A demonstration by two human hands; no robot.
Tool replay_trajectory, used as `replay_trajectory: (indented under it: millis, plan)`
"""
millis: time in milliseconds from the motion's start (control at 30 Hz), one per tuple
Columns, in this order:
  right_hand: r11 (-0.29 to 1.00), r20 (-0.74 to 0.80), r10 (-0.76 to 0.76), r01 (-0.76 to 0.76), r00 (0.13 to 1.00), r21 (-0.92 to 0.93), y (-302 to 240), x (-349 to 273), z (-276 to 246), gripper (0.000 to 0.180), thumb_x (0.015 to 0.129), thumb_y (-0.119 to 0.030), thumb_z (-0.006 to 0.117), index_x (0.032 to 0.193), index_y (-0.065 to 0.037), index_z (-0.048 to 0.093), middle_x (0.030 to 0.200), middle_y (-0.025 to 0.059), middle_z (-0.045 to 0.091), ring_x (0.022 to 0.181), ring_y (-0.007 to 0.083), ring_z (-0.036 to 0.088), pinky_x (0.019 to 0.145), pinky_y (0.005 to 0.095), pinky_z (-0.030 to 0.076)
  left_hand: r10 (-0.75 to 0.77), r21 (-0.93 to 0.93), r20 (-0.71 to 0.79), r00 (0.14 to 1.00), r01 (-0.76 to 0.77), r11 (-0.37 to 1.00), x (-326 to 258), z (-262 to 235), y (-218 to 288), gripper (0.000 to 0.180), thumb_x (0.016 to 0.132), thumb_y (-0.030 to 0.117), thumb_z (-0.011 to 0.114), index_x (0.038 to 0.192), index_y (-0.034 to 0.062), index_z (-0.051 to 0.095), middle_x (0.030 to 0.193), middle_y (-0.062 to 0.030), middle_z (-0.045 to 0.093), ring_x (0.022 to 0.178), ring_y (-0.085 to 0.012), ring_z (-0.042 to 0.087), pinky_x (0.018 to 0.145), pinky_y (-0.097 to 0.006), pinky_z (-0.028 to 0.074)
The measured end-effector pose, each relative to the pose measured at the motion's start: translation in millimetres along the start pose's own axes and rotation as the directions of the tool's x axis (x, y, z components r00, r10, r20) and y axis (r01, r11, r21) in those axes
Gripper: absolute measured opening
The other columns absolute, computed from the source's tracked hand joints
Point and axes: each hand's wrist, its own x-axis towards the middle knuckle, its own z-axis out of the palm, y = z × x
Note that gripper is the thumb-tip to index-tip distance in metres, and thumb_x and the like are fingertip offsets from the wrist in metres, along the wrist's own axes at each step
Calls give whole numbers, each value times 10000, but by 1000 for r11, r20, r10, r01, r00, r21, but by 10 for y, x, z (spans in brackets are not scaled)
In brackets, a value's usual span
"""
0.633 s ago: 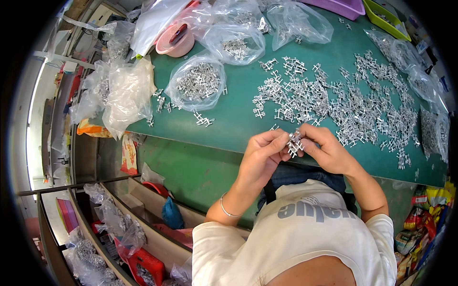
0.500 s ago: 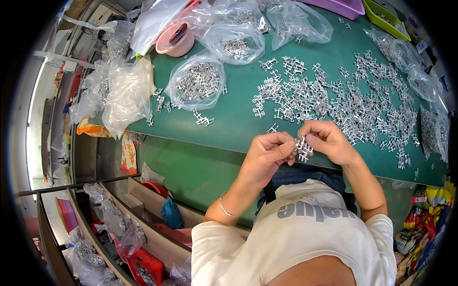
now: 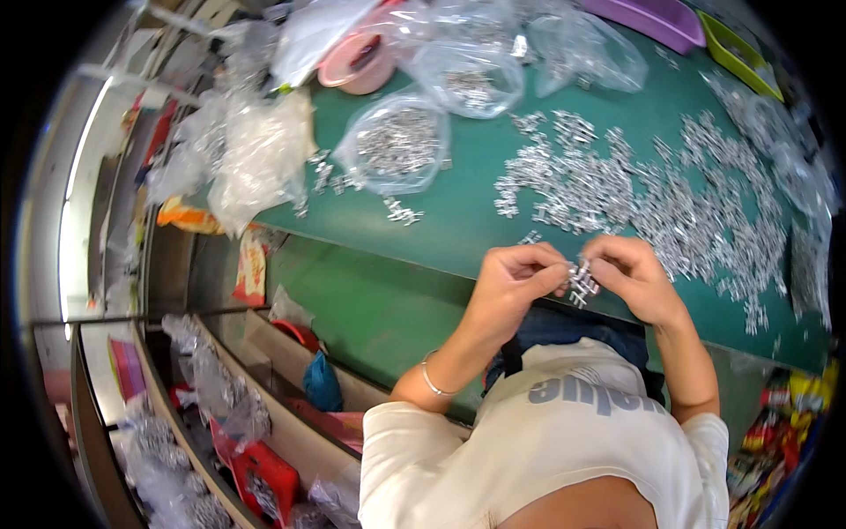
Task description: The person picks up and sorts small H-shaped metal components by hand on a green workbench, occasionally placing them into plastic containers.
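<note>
Stretching across the whole upper view is your green table (image 3: 458,220), its mat smooth and matte, with the near edge curving past your hands. Spread over its right half lies a broad scatter of small silvery metal parts (image 3: 652,194), shiny and spiky, far too many to count. Next in size are the clear crinkled plastic bags: one bulky, bunched bag (image 3: 260,159) at the left edge, one round open bag (image 3: 397,145) holding a heap of the same metal parts, and at least two more behind it near the far edge. A single pink round tub (image 3: 357,62) sits among them, and one purple tray (image 3: 661,18) and one green tray (image 3: 740,53) sit at the far right corner.

Your left hand (image 3: 515,282) and right hand (image 3: 630,278) meet just over the table's near edge, fingers curled in narrow pinches. Between them you hold a small cluster of metal parts (image 3: 582,280), silvery and comb-like, gripped from both sides. One thin bracelet (image 3: 432,381) circles your left wrist.
</note>
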Motion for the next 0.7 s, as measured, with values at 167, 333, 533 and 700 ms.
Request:
replay_trajectory:
  millis: [167, 333, 533, 700]
  plan:
    - [986, -106, -28, 10, 994, -169, 122, 68, 98, 126, 859, -69, 485, 881, 23, 568, 679, 54, 557, 626, 102, 518, 580, 229, 407, 181, 2, -144, 973, -183, 983, -47, -220, 50, 113, 832, 68, 586, 849, -44, 583, 847, -84, 553, 730, -131, 517, 663, -253, 428]
    - [907, -15, 2, -8, 1000, -421, 214, 30, 65, 122, 824, -39, 521, 921, 18, 569, 711, 97, 568, 657, 149, 549, 610, 262, 431, 454, 267, -670, 588, -380, 886, -72, -904, 204, 131, 869, 102, 548, 890, -23, 584, 968, -100, 611, 819, -122, 568, 747, -265, 472]
    - [857, 15, 85, -65, 996, -511, 224, 59, 91, 119, 806, -38, 566, 906, 24, 585, 771, 121, 600, 695, 188, 586, 606, 273, 441, 655, 583, -724, 215, -318, 748, -37, -2272, 711, 132, 836, -14, 445, 941, -34, 524, 962, -147, 604, 819, -166, 595, 684, -274, 487]
    - [847, 8, 110, -90, 994, -523, 250, 132, 133, 109, 807, -33, 565, 896, 25, 584, 753, 119, 593, 671, 181, 577, 582, 270, 432, 821, 876, -470, 323, 286, 388, 261, -3047, 1128, 363, 724, -19, 380, 1006, 14, 608, 925, -159, 592, 837, -242, 569, 788, -318, 429]
